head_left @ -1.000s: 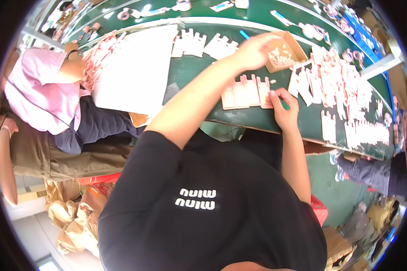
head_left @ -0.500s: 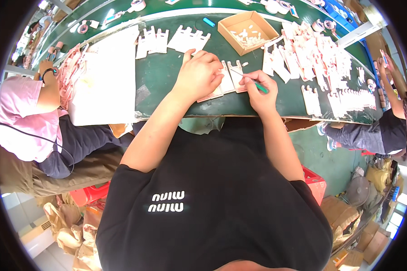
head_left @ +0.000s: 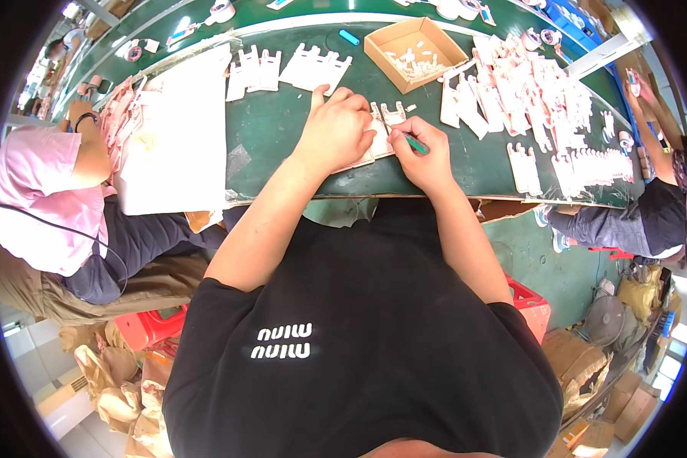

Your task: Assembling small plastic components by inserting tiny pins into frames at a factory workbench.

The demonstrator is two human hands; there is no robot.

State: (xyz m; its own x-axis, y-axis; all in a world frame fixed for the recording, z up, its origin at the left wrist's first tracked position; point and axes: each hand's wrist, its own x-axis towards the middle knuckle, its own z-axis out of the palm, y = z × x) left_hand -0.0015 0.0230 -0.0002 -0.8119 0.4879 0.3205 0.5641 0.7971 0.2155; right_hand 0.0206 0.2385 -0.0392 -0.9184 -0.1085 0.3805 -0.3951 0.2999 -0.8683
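Observation:
My left hand (head_left: 334, 128) rests palm down with curled fingers over a row of pale pink plastic parts (head_left: 382, 146). Its fingertips and thumb lie at the parts' left side, and what they grip is hidden. In my right hand (head_left: 424, 156) is a slim green-handled tool (head_left: 415, 143) with a thin dark shaft. The shaft slants up and left over the parts, close to my left thumb. Pronged upper ends of the parts show just beyond my hands.
A cardboard box (head_left: 393, 69) of small white pieces stands beyond my hands. At right lies a heap of pink parts (head_left: 523, 84); a white sheet (head_left: 179, 145) covers the left side. Co-workers sit at both sides. A blue object (head_left: 349, 37) lies at the back.
My right hand has moved left with the green-handled tool, whose shaft now stands steeper, nearer my left hand. My left hand has stayed nearly still over the parts.

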